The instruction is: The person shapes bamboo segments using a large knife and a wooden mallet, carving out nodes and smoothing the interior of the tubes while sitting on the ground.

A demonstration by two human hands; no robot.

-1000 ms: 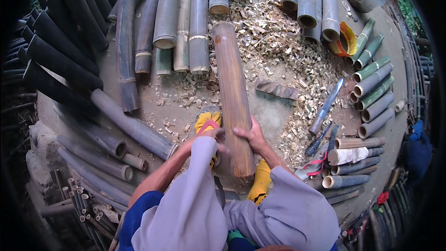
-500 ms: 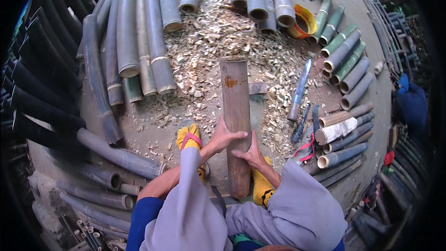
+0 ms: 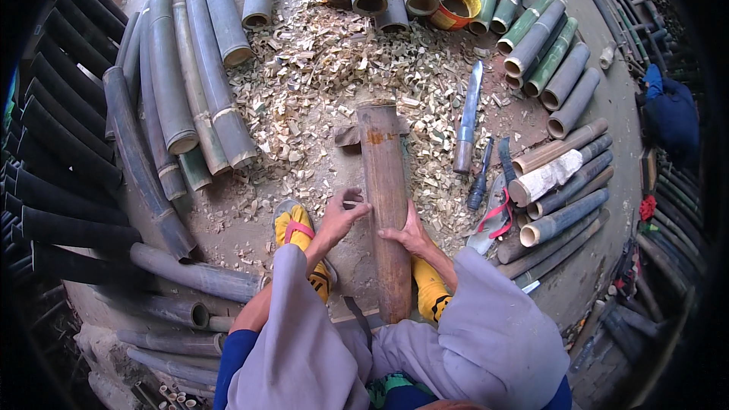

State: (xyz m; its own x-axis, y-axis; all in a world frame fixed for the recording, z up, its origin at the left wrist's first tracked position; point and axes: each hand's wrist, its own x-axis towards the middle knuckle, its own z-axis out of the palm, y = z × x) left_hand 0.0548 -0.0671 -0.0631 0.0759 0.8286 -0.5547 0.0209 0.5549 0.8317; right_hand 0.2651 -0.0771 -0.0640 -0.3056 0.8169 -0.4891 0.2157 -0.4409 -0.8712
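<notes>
A brown bamboo tube stands out in front of me, its lower end between my knees and its far end by a flat block. My right hand is closed round its right side, thumb across the top face. Beside its left side, my left hand has loosened, fingers bent and apart, with a fingertip at or close to the tube's edge. A rust-coloured mark shows near the far end.
Wood chips cover the ground ahead. To the right lie a long blade, a dark-handled tool and stacked bamboo pieces. More tubes lie left; an orange bucket stands at the back. A person is far right.
My left hand has let go of the tube and drawn slightly left. My right hand keeps its hold, a little higher. The view has shifted, and the block now shows left of the tube.
</notes>
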